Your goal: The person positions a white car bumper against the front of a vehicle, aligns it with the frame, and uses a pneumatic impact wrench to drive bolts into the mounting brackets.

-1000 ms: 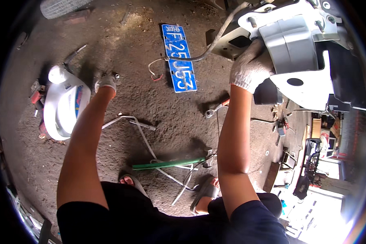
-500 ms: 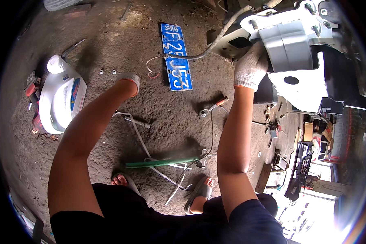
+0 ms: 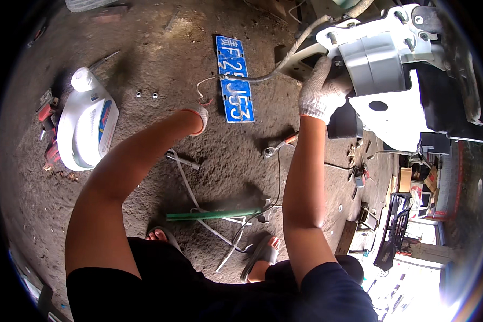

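Observation:
My right hand (image 3: 320,94), in a white knit glove, is against the left side of a silver-grey metal box section (image 3: 371,64) on a vehicle. One finger stretches up beside the bolted white mounting plate (image 3: 331,36); the others bend toward the box, their tips hidden. I see nothing held in it. My left hand (image 3: 197,115), gloved too, hangs over the dirt floor left of a blue licence plate (image 3: 235,80). Its fingers are out of sight past the wrist. Close to its forearm are two small nuts (image 3: 155,96) and a metal socket tool (image 3: 188,161).
A white jug (image 3: 75,129) and red power tool (image 3: 52,153) stand at left. A ratchet (image 3: 273,149), a green strip (image 3: 214,214) and pale straps (image 3: 185,185) lie between my arms and feet. A sheathed cable (image 3: 295,48) crosses the licence plate. A black grille (image 3: 394,231) is at right.
My left hand has moved right and slightly nearer, toward the licence plate. My right hand has shifted a little left, and one finger now stretches upward from the box section.

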Tool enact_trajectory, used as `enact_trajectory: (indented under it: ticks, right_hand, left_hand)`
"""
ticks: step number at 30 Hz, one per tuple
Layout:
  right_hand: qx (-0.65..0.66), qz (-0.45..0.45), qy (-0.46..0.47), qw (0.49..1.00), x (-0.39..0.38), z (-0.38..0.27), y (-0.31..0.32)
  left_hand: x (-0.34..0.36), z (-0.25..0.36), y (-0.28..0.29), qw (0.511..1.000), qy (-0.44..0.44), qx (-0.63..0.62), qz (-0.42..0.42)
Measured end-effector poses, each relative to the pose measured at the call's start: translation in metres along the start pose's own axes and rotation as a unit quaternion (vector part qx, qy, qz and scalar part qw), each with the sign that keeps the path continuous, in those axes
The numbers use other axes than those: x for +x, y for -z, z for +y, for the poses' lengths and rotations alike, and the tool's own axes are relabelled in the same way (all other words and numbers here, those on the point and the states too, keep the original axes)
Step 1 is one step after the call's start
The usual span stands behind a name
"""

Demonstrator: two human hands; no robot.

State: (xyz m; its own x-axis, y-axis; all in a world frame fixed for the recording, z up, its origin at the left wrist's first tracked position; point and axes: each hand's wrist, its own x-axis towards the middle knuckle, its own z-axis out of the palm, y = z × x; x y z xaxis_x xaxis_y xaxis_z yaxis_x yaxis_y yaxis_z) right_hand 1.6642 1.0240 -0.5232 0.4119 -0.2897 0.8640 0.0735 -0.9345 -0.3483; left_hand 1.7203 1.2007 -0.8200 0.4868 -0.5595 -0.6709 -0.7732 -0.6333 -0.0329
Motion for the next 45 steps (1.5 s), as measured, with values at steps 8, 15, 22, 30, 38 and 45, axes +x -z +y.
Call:
enact_trajectory:
  ticks: [8, 15, 22, 30, 38, 45]
  right_hand:
    - [-0.101, -0.01, 0.0, 0.995, -0.007, 0.005, 0.01]
    - [0.106, -0.065, -0.212, 0.969, 0.001, 0.023, 0.014]
    - [0.215, -0.339, -0.087, 0.912, -0.053, -0.033, 0.056]
    - [0.038, -0.269, 0.043, 0.961, -0.038, -0.054, 0.051]
    - [0.301, -0.04, -0.054, 0.951, -0.028, -0.031, 0.023]
    - [0.361, 0.118, -0.106, 0.919, -0.022, -0.053, -0.005]
  left_hand:
    - [-0.043, 0.022, 0.046, 0.994, -0.103, 0.006, 0.044]
    - [-0.078, 0.025, 0.083, 0.769, -0.251, -0.586, 0.037]
    - [-0.164, -0.005, 0.158, 0.345, -0.41, -0.837, 0.114]
    - [-0.192, -0.002, 0.184, 0.579, -0.317, -0.618, 0.426]
    - [-0.189, 0.004, 0.202, 0.291, -0.5, -0.766, 0.279]
    - [-0.214, 0.02, 0.231, 0.445, -0.426, -0.533, 0.58]
